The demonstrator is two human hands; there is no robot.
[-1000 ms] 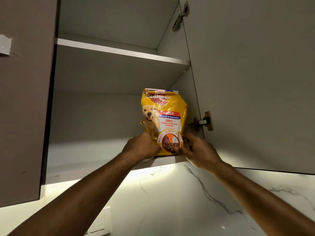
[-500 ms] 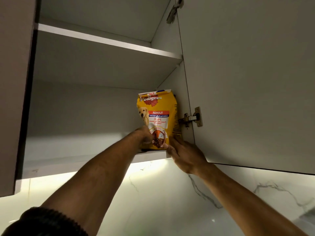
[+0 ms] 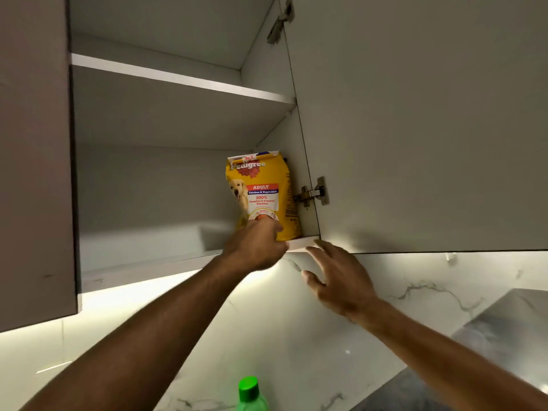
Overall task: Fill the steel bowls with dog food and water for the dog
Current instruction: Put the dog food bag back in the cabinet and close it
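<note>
Upright at centre frame on the cupboard's bottom shelf (image 3: pixel 142 269), the dog food bag (image 3: pixel 262 192) is gripped low by the nearer left hand (image 3: pixel 255 246), while the right hand (image 3: pixel 338 280) is held open, empty, just below-right.

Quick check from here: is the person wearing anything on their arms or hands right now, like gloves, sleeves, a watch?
Nothing worn shows. The left hand and right hand are bare, no gloves, rings or watch. Both forearms are uncovered down to the frame's edge; no sleeve is in view.

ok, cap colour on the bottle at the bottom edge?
Bright green cap, on a green bottle; head view, the only one.
</note>
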